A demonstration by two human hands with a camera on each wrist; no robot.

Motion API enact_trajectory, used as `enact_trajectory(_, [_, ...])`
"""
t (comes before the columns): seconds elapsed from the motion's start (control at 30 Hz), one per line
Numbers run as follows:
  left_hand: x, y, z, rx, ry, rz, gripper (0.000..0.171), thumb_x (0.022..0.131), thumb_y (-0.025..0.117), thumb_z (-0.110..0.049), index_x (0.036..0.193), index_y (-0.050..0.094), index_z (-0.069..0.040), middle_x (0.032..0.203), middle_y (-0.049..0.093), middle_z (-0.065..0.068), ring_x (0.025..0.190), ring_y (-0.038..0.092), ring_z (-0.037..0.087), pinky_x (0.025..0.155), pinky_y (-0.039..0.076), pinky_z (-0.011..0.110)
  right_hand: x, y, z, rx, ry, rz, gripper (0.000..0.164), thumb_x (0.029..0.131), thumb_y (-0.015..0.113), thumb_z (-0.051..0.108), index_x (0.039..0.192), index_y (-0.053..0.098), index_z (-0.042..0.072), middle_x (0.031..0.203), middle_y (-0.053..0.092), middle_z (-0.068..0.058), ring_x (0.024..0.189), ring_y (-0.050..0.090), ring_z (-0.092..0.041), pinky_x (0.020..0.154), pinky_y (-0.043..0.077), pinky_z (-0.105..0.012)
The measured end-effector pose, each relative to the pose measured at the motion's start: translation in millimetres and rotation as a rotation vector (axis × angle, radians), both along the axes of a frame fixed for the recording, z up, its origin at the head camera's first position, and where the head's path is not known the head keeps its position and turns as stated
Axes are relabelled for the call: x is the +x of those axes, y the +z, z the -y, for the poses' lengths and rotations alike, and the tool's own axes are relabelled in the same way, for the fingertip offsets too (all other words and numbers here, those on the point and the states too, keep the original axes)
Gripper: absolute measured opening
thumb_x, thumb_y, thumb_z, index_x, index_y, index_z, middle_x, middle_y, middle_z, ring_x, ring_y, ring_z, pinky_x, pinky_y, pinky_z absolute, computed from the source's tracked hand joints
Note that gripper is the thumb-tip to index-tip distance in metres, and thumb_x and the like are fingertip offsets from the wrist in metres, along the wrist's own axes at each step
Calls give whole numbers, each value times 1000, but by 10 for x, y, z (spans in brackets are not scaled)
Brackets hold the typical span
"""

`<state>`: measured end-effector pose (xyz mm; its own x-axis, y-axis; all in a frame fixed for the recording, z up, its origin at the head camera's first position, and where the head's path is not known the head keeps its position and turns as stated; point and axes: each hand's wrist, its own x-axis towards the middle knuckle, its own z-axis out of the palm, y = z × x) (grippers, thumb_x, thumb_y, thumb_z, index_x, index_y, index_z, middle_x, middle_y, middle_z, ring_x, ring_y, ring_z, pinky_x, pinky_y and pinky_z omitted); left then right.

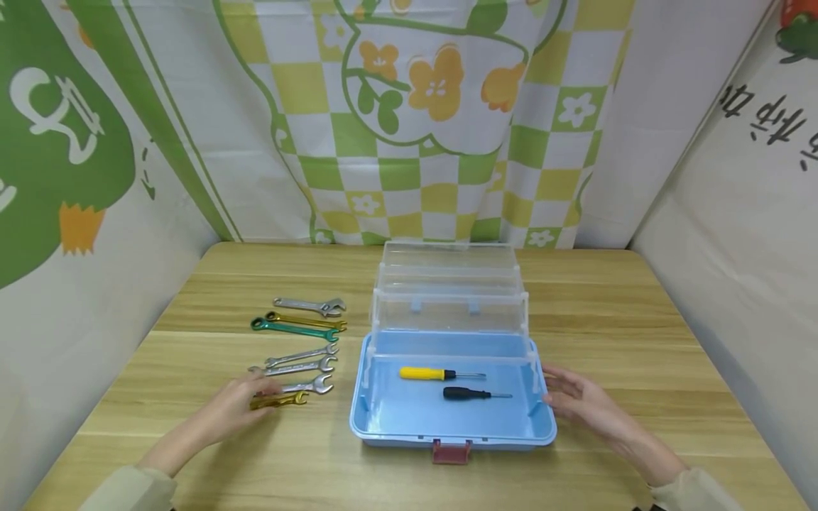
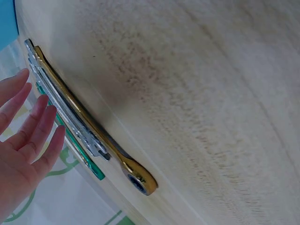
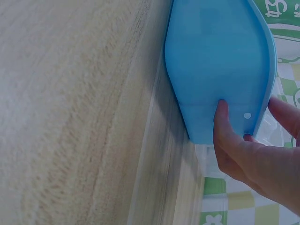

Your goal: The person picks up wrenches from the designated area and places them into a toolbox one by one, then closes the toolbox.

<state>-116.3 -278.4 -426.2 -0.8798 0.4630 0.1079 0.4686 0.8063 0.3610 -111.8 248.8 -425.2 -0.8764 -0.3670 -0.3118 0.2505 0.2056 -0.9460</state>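
My left hand is over the near end of a row of wrenches. In the left wrist view its fingers are spread and loosely bent, apart from a gold ratcheting wrench lying beside silver ones. Silver open-end wrenches lie just beyond, with a green ratcheting wrench and an adjustable wrench farther back. On the right, my right hand rests against the end wall of a blue toolbox. The right wrist view shows fingertips on its outer wall and the thumb at the rim.
Inside the open toolbox lie a yellow-handled screwdriver and a black-handled screwdriver. Its clear lid with trays stands raised at the back. A dark red latch hangs in front. Patterned cloth walls surround the wooden table.
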Motion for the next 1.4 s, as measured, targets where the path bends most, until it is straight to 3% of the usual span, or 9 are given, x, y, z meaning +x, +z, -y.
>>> enact_trajectory(0.17, [-17,-48,37,-20,-16,-1,22,67,74,-10,87,65,-9,85,59,-1,76,58,19,69,49,36,2,1,1,-10,-5,9,71,87,55,18,136,11,-8,135,18,-36,120,35,-39,91,42,-37])
enact_trajectory(0.5, [-38,-95,47,-25,5,36,20,67,72,-4,85,64,-7,74,50,-7,66,46,6,55,42,22,-5,1,-3,-38,6,1,70,88,54,16,136,9,-9,135,19,-36,120,36,-36,91,42,-36])
enact_trajectory(1.17, [-83,-143,27,-2,56,109,19,68,69,4,79,61,-8,68,43,-5,63,38,7,53,35,22,-10,-26,-8,-37,10,17,70,88,53,18,137,9,-8,136,16,-35,121,32,-40,92,40,-38])
enact_trajectory(1.4, [-106,-132,57,35,17,188,19,70,67,5,80,58,-8,72,45,-4,65,40,7,54,36,21,-8,-30,-8,-65,15,39,71,89,52,17,137,7,-8,137,13,-35,123,29,-40,94,39,-38])
